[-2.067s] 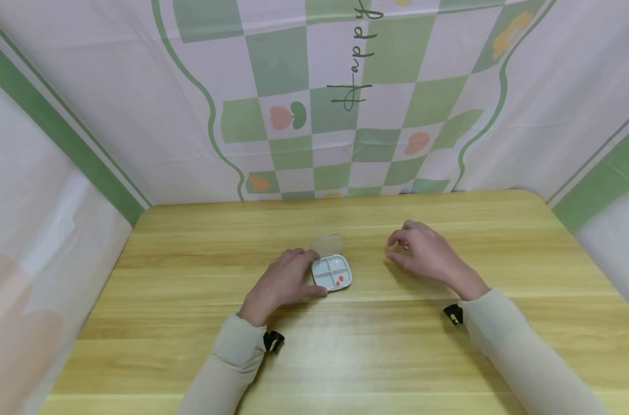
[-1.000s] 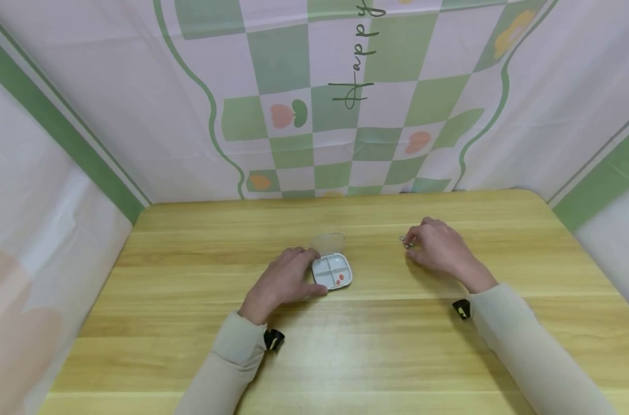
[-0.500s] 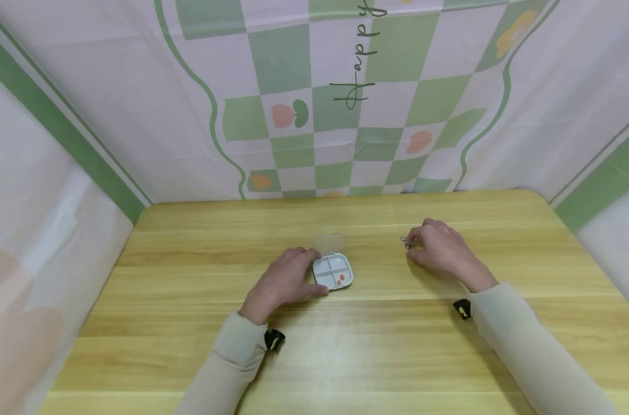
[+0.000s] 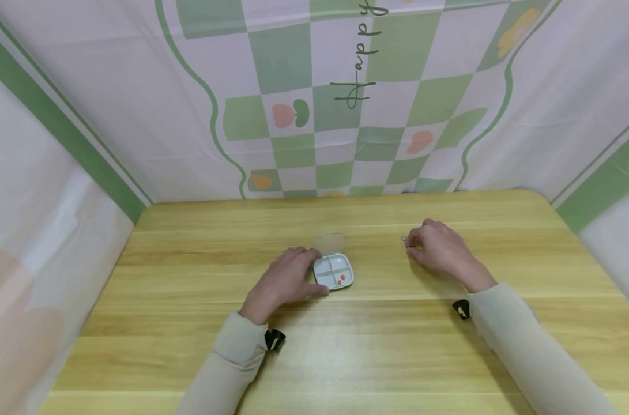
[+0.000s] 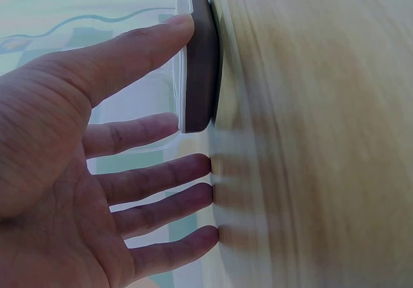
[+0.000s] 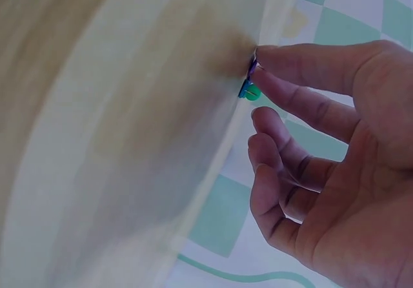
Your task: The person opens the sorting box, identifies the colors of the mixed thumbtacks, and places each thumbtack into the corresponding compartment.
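Observation:
My left hand [image 4: 288,276] pinches a small pill box [image 4: 323,281] by its left side, thumb at the near edge and index finger at the far corner. The box lies open on the table, its clear lid [image 4: 330,243] folded back. It has a white four-part tray and a dark base; small orange-red pieces [image 4: 342,278] sit in the near right compartment. To the right, my right hand [image 4: 439,248] pinches a tiny shiny metal piece [image 6: 251,63] between thumb and index finger at the tabletop. A round green bead [image 6: 252,93] shows beside it; its exact kind is unclear.
The wooden table [image 4: 314,357] reaches back to a hanging cloth [image 4: 340,138] with green checks and the word "Happy". Cloth also hangs at both sides. A small black device [image 4: 275,340] is strapped at the left wrist, another black device [image 4: 462,309] at the right.
My right hand has moved right, away from the pill box, to the small metal pieces and now pinches there; less of them shows than half a second ago. The left hand keeps its hold.

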A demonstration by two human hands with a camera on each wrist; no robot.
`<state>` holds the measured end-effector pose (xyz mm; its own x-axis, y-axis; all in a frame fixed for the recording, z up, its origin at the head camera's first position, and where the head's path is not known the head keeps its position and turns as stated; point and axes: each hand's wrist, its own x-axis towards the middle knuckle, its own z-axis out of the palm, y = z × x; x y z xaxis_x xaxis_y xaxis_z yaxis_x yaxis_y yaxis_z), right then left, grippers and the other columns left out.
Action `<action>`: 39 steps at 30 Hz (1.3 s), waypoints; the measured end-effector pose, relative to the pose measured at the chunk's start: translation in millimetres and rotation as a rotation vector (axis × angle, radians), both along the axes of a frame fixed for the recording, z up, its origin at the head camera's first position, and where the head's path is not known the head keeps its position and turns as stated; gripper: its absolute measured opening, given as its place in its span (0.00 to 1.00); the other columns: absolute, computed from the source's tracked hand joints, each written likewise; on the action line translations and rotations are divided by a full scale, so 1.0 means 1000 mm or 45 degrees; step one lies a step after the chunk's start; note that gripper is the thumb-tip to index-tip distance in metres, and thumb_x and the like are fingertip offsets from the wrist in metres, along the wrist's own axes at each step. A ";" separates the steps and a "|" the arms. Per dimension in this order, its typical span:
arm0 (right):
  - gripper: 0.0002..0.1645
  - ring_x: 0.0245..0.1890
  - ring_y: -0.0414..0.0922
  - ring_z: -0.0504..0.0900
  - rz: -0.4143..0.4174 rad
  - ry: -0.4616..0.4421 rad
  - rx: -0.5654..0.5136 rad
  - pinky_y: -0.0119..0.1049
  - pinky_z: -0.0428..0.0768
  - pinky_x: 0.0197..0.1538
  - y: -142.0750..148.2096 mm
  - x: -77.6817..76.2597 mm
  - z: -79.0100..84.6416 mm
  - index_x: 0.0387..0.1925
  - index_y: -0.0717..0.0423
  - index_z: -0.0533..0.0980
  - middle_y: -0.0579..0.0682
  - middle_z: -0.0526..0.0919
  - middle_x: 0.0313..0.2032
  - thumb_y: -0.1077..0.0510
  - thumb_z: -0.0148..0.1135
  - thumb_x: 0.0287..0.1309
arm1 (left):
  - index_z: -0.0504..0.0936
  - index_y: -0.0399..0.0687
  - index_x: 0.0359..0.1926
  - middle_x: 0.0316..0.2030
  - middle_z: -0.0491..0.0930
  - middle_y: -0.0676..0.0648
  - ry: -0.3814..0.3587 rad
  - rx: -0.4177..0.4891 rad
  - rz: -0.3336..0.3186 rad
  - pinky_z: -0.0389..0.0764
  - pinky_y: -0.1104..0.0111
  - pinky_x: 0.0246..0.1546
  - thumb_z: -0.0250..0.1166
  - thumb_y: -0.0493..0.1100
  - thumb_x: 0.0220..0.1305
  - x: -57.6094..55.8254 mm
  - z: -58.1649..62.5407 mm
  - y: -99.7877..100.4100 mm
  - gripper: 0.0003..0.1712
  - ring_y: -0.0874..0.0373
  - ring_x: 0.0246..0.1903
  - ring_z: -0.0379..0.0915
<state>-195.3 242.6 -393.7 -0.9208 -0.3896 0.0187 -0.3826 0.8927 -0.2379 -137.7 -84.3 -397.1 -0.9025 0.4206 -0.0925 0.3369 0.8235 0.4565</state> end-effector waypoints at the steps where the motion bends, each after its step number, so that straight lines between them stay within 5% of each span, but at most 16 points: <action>1: 0.05 0.32 0.46 0.70 -0.003 -0.003 -0.003 0.42 0.69 0.34 0.000 0.000 0.000 0.32 0.49 0.80 0.48 0.74 0.33 0.55 0.62 0.53 | 0.70 0.49 0.58 0.54 0.71 0.47 0.002 -0.001 -0.002 0.67 0.60 0.51 0.68 0.62 0.46 0.000 0.000 0.000 0.40 0.53 0.52 0.65; 39: 0.04 0.34 0.46 0.71 -0.007 0.062 -0.093 0.43 0.71 0.36 -0.004 0.004 0.014 0.31 0.49 0.81 0.47 0.74 0.33 0.56 0.62 0.52 | 0.70 0.49 0.58 0.54 0.71 0.47 0.007 -0.004 -0.004 0.67 0.60 0.51 0.68 0.62 0.46 0.000 0.000 0.000 0.40 0.52 0.52 0.66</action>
